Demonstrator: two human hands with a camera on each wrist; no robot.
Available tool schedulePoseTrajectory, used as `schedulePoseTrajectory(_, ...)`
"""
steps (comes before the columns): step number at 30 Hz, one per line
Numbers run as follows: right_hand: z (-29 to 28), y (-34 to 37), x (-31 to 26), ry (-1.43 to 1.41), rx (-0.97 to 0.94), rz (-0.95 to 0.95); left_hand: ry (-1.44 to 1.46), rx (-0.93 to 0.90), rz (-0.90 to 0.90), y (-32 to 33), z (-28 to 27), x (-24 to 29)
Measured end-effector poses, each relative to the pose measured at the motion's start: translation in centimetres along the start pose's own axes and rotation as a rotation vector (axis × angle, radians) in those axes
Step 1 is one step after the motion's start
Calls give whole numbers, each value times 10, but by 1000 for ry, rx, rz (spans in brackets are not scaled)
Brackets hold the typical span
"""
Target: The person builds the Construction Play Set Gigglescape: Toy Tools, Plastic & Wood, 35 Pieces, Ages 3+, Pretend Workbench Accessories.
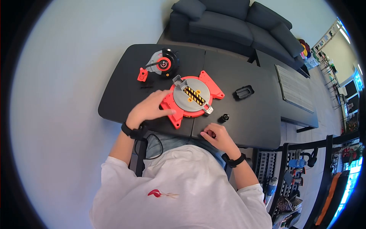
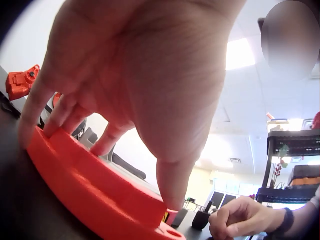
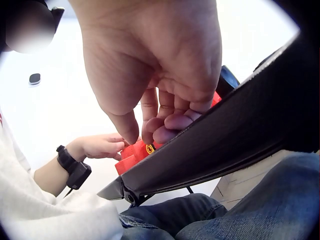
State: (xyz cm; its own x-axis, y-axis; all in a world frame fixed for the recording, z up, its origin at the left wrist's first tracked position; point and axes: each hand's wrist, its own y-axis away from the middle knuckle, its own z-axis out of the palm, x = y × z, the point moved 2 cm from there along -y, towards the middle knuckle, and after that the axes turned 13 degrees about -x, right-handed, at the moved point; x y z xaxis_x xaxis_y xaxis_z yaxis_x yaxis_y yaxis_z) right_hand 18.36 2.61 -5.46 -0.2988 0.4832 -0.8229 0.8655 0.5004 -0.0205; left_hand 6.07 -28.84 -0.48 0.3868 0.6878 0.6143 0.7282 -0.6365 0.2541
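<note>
- The red-and-grey base [image 1: 182, 102] lies flat near the middle of the black table [image 1: 251, 122], close to the person – probably set there so that both hands can reach it.
- The left hand [image 1: 150, 108] is spread over the base's near-left side. In the left wrist view its fingertips rest on the red rim, thumb well apart from the fingers; a splayed touch like this looks suited to steadying or turning the base rather than lifting it.
- The right hand [image 1: 218, 138] curls loosely at the table's near edge, off the base, fingers bent in toward the palm. No thing shows between them, so it seems idle, perhaps parked near to help.
- The base's striped strip [image 1: 194, 95] faces up, and its two red feet point outward on opposite sides, likely for a wide, stable stance.
- The reel-like unit [image 1: 164, 64], black and grey with a red hub, stands beyond the base to the left – seemingly put aside, with a small red part [image 1: 142, 74] just beside it.
- The black tray-shaped part [image 1: 244, 92] and small black cylinder [image 1: 225, 118] sit apart on the right, probably spaced out to leave the base room.
</note>
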Motion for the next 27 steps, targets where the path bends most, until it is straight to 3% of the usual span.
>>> schedulePoseTrajectory(1,0,0,1,1,-2,2,49,-3,45,0,-11,-6)
schedulePoseTrajectory(5,0,0,1,16,-3,1,22,264,-30,0,-51,-27)
schedulePoseTrajectory(9,1,0,3,3,-9,-3,-195,497,-66,-17,-81,-66)
schedulePoseTrajectory(11,0,0,3,10,-9,2,-249,530,-161,-26,-85,-83)
schedulePoseTrajectory(15,0,-1,1,16,-9,0,-283,477,-353,-47,-87,-102)
schedulePoseTrajectory(27,-2,0,1,-8,-11,6,-342,401,-417,-79,-87,-122)
